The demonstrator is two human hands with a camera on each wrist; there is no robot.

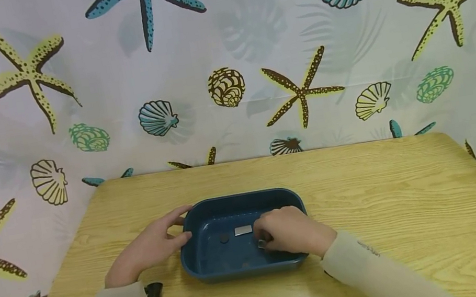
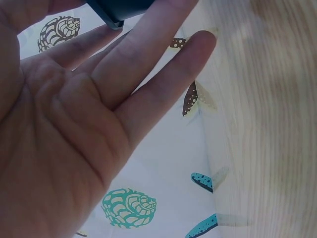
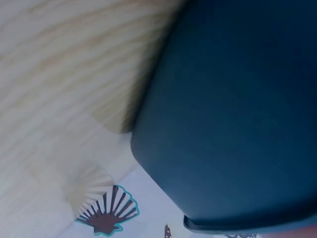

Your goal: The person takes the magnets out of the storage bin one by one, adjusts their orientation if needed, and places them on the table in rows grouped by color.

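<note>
While the small shiny grey piece (image 1: 261, 243) sat low in mid-frame, pinched by the right hand (image 1: 287, 229), a slack pinch could have dropped it inside the rounded dark-blue plastic tub (image 1: 250, 272); the left hand (image 1: 155, 243), loosely spread against its left rim, might have let that slide.

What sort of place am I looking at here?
Probably an indoor tabletop workspace: there's a wood-grain table, a starfish-and-seashell printed backdrop behind it, and a blue tub with a small silvery rectangle inside.
</note>
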